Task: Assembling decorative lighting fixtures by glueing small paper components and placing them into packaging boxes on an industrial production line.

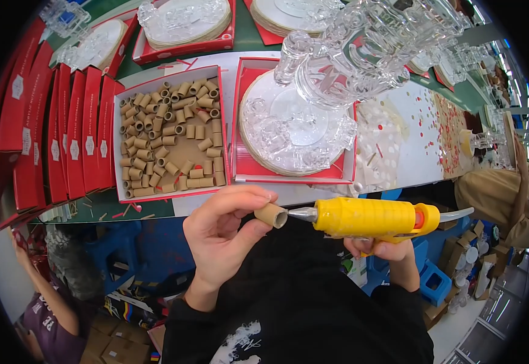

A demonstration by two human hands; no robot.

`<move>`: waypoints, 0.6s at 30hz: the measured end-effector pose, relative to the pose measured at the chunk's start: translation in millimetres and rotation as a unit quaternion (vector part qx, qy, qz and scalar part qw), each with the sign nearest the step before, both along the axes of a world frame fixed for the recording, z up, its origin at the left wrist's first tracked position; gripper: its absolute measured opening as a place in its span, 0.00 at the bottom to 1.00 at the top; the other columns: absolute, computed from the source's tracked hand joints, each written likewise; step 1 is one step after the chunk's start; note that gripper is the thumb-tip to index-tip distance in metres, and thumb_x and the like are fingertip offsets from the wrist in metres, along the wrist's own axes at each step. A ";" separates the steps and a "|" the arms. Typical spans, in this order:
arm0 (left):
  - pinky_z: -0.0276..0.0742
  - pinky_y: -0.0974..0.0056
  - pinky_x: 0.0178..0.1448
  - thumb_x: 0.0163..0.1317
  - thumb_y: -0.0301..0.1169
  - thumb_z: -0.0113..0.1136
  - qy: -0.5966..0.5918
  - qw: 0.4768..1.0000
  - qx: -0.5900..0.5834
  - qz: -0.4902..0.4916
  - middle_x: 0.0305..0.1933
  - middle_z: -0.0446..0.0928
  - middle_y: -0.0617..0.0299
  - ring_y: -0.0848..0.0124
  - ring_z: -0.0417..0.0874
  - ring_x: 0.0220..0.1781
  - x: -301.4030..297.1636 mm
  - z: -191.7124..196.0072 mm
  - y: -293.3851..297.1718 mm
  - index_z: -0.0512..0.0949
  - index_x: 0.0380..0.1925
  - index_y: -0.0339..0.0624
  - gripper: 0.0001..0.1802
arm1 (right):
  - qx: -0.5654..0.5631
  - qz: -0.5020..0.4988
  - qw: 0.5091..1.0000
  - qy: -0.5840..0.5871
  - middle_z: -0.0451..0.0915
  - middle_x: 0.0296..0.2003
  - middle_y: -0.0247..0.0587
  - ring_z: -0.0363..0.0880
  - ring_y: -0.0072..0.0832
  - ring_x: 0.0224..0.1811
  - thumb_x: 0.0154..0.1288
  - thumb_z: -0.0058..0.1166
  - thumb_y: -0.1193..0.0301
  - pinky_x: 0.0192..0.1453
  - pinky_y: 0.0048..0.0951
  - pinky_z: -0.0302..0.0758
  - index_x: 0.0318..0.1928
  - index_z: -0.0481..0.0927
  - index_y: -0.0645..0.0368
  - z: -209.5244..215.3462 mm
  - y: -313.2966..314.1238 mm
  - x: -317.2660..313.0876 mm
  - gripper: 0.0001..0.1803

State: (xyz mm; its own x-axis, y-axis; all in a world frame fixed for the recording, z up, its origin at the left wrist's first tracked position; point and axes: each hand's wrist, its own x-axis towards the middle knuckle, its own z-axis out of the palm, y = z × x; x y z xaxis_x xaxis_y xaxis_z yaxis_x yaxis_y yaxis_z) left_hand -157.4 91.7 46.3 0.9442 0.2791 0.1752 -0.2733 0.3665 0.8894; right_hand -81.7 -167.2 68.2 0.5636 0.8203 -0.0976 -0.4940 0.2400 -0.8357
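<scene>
Between the thumb and fingers of my left hand point(222, 227) is a short brown cardboard tube point(271, 215), its hollow end turned to the right. My right hand point(381, 247) grips a yellow glue gun point(367, 217) from below. The gun's metal nozzle points left and meets the tube's rim, or nearly so; I cannot tell if glue is on it. Just beyond my left hand stands a shallow box point(225, 103) holding many more such tubes. Past the gun, a red and white tray point(295, 179) carries round discs and clear plastic parts.
Clear acrylic figures point(361, 54) tower over the tray. Red boxes point(82, 133) stand in a row at the left. More red trays point(185, 51) line the far side. Scattered confetti dots point(422, 130) lie at the right. Blue stools point(437, 282) stand below the table; another person point(49, 303) is at lower left.
</scene>
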 end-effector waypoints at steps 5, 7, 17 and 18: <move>0.79 0.65 0.49 0.54 0.19 0.66 0.009 1.000 -0.002 -0.002 0.45 0.77 0.48 0.67 0.81 0.42 0.3 -0.7 -0.9 0.74 0.42 0.34 0.15 | 0.003 0.003 1.000 -0.011 0.72 0.23 0.38 0.74 0.28 0.23 0.58 0.59 0.70 0.29 0.28 0.75 0.29 0.74 0.60 3.2 1.9 0.6 0.09; 0.79 0.65 0.49 0.54 0.19 0.66 0.008 1.000 0.001 -0.001 0.45 0.77 0.48 0.67 0.81 0.42 1.1 -0.8 -1.6 0.74 0.42 0.34 0.15 | -0.007 0.000 1.000 -0.012 0.72 0.23 0.38 0.74 0.28 0.23 0.58 0.59 0.70 0.29 0.28 0.75 0.29 0.74 0.60 3.7 0.8 -1.2 0.09; 0.78 0.68 0.48 0.58 0.21 0.63 0.051 0.998 -0.034 0.029 0.44 0.79 0.52 0.71 0.82 0.41 0.0 -3.5 1.9 0.74 0.44 0.32 0.14 | -0.261 -0.255 0.906 -0.215 0.75 0.46 0.52 0.77 0.34 0.44 0.58 0.57 0.50 0.44 0.32 0.76 0.47 0.73 0.61 -0.4 -34.8 2.0 0.28; 0.78 0.68 0.48 0.58 0.21 0.63 0.049 0.998 -0.036 0.024 0.44 0.79 0.52 0.71 0.82 0.41 2.7 -3.6 -0.9 0.74 0.44 0.32 0.14 | -0.265 -0.265 0.896 -0.239 0.75 0.47 0.51 0.77 0.34 0.44 0.61 0.55 0.51 0.43 0.31 0.77 0.49 0.72 0.61 -2.3 -51.6 13.7 0.27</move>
State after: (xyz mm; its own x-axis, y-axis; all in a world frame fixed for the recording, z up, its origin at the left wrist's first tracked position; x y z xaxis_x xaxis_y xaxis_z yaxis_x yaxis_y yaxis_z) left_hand -154.7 90.7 42.7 0.9411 0.3329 0.0600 -0.2044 0.4183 0.8850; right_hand -68.0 -218.8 65.9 0.9417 0.3345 -0.0375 0.0170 -0.1586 -0.9872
